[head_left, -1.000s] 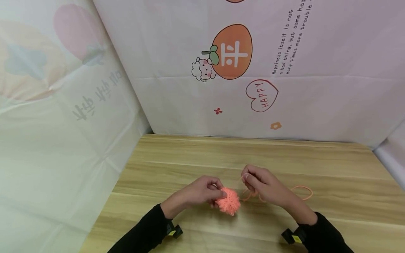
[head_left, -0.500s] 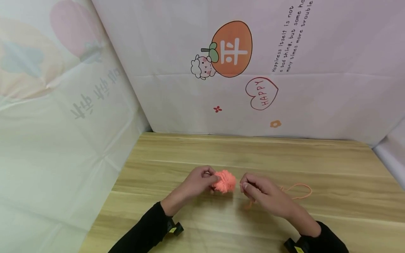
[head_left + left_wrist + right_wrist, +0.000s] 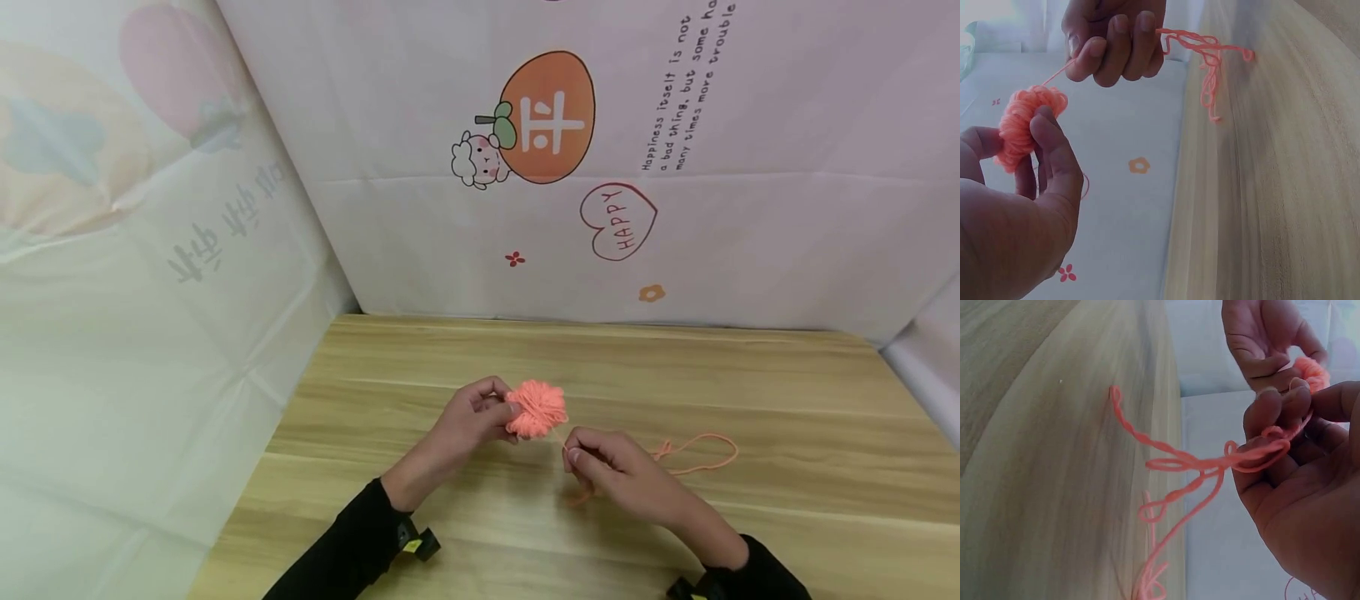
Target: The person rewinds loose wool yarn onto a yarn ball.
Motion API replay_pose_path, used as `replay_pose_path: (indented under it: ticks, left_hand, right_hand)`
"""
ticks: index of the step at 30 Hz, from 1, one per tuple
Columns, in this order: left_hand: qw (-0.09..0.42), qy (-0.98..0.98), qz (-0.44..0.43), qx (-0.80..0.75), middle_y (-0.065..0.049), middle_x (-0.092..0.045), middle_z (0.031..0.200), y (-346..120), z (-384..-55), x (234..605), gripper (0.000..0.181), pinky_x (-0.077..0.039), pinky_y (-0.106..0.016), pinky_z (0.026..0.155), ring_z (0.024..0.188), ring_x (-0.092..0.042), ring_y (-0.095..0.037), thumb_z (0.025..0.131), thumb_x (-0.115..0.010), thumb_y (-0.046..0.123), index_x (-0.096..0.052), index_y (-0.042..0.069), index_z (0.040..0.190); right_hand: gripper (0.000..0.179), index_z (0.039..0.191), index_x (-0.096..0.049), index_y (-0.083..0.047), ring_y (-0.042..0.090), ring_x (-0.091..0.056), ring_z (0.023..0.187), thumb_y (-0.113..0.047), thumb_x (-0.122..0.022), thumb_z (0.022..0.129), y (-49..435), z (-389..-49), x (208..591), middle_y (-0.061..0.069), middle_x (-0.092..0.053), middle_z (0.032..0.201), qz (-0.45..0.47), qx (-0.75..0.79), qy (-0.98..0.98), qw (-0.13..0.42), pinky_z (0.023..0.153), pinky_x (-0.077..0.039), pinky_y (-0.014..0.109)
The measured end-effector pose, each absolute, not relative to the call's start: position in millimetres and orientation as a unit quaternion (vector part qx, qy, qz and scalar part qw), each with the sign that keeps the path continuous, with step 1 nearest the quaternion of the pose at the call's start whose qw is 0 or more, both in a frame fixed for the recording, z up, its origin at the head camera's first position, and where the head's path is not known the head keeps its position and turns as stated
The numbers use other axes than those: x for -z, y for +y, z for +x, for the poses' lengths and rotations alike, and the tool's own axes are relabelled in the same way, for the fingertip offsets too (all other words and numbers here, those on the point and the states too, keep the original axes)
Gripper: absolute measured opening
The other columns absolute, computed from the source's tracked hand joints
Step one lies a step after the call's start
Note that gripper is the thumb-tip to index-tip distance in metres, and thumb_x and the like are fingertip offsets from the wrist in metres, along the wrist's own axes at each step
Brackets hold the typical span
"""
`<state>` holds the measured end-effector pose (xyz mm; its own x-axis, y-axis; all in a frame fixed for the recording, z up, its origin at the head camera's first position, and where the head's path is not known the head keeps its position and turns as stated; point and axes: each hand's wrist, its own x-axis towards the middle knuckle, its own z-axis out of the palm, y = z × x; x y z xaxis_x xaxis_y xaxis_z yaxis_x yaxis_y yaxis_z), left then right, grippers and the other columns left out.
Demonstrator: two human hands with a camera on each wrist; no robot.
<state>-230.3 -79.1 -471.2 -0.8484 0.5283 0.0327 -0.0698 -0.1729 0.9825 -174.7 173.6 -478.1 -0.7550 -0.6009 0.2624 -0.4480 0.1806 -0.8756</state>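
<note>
My left hand (image 3: 468, 421) grips a small wound bundle of coral-pink yarn (image 3: 538, 410) between thumb and fingers, up off the table. In the left wrist view the bundle (image 3: 1025, 128) shows rounded loops packed side by side. A taut strand (image 3: 1060, 72) runs from it to my right hand (image 3: 618, 468), whose thumb and curled fingers pinch the yarn just to the right of and below the bundle. Out of the right hand trails slack, looped yarn (image 3: 1210, 464), partly twisted on itself, seen in the right wrist view.
More loose yarn (image 3: 708, 468) lies in a loop on the wooden table (image 3: 420, 350), to the right of my right hand. A white printed sheet (image 3: 420, 242) stands along the table's back edge, and another pale sheet (image 3: 247, 433) hangs along the left side.
My left hand has moved up and away with the bundle, which has turned so its windings show. The right hand has come lower and a little left, still pinching the strand.
</note>
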Motion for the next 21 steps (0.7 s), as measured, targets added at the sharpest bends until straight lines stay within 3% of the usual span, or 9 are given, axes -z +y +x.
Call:
replay_pose_path:
  ticks: [4, 7, 10, 12, 14, 21]
  left_hand:
    - [0.188, 0.606, 0.228, -0.739, -0.01, -0.063, 0.087, -77.3, -227.7, 470.7, 0.015, -0.057, -0.042, 0.072, 0.076, -0.063, -0.021, 0.095, -0.061, 0.009, -0.052, -0.001, 0.1]
    - [0.166, 0.615, 0.25, -0.729, -0.008, -0.062, 0.085, -75.5, -225.0, 470.4, 0.016, -0.057, -0.041, 0.07, 0.073, -0.061, -0.02, 0.094, -0.063, 0.009, -0.053, -0.002, 0.1]
    - [0.141, 0.624, 0.264, -0.722, -0.007, -0.062, 0.084, -72.3, -222.3, 469.5, 0.018, -0.056, -0.037, 0.066, 0.069, -0.059, -0.021, 0.093, -0.064, 0.009, -0.054, -0.004, 0.1]
    - [0.134, 0.625, 0.265, -0.722, -0.007, -0.063, 0.085, -70.2, -220.5, 468.8, 0.019, -0.054, -0.033, 0.064, 0.069, -0.058, -0.021, 0.093, -0.065, 0.009, -0.054, -0.005, 0.1]
    - [0.13, 0.627, 0.262, -0.722, -0.008, -0.063, 0.085, -68.1, -219.5, 468.1, 0.019, -0.053, -0.029, 0.062, 0.068, -0.058, -0.02, 0.092, -0.066, 0.009, -0.054, -0.004, 0.1]
    - [0.122, 0.633, 0.253, -0.722, -0.011, -0.064, 0.089, -60.4, -218.4, 469.2, 0.017, -0.052, -0.026, 0.062, 0.071, -0.06, -0.019, 0.091, -0.068, 0.01, -0.057, 0.0, 0.1]
  right_hand:
    - [0.023, 0.093, -0.059, -0.016, 0.018, -0.051, 0.062, -0.013, -0.041, 0.106, 176.6, -176.9, 480.2, 0.008, -0.058, 0.077, -0.337, 0.541, 0.766, 0.077, 0.052, -0.047, 0.028]
    - [0.021, 0.101, -0.063, -0.012, 0.023, -0.061, 0.084, -0.013, -0.042, 0.106, 182.5, -179.6, 478.3, 0.008, -0.065, 0.095, -0.318, 0.532, 0.781, 0.075, 0.068, -0.054, 0.035]
    - [0.023, 0.123, -0.059, -0.012, 0.022, -0.058, 0.111, -0.014, -0.044, 0.106, 190.9, -182.4, 473.6, 0.003, -0.062, 0.121, -0.272, 0.531, 0.799, 0.075, 0.085, -0.053, 0.038]
    - [0.03, 0.135, -0.051, -0.014, 0.022, -0.052, 0.12, -0.016, -0.046, 0.105, 194.8, -184.3, 469.3, 0.002, -0.055, 0.132, -0.246, 0.546, 0.798, 0.074, 0.092, -0.05, 0.038]
    - [0.039, 0.143, -0.043, -0.015, 0.023, -0.05, 0.124, -0.018, -0.049, 0.104, 196.0, -186.5, 464.4, 0.003, -0.05, 0.137, -0.236, 0.564, 0.788, 0.07, 0.094, -0.049, 0.036]
    - [0.047, 0.143, -0.042, -0.015, 0.023, -0.053, 0.119, -0.021, -0.059, 0.099, 183.5, -186.7, 457.1, 0.006, -0.052, 0.134, -0.226, 0.614, 0.753, 0.065, 0.094, -0.05, 0.033]
